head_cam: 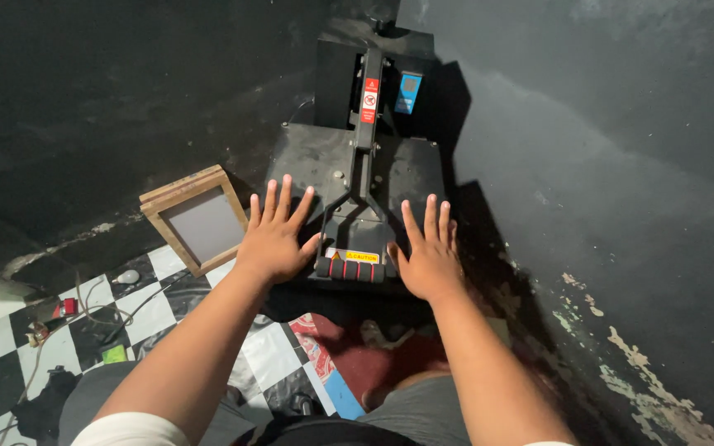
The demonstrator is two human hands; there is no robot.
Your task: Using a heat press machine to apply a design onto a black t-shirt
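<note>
- Head view, nearest: grey-clad knees over a black-and-white checkered floor (270,351), with a red and blue cloth (349,363) lying between them and the machine
- Left hand (273,239) is spread flat, fingers splayed, holding nothing; it seems to rest on the near left of the black heat press (349,165), just beside the handle
- Right hand (429,260) is likewise open and flat with nothing in its grasp, on the near right of the press
- Between the hands sits the press handle (350,270), its grip ringed red and black, untouched
- Left of the press, a wooden screen frame (194,216) leans by the dark wall (580,149)
- Risk, as I judge it: if the platen is hot, bare palms laid on it could burn; loose cables (84,310) far left on the floor could snag a foot
</note>
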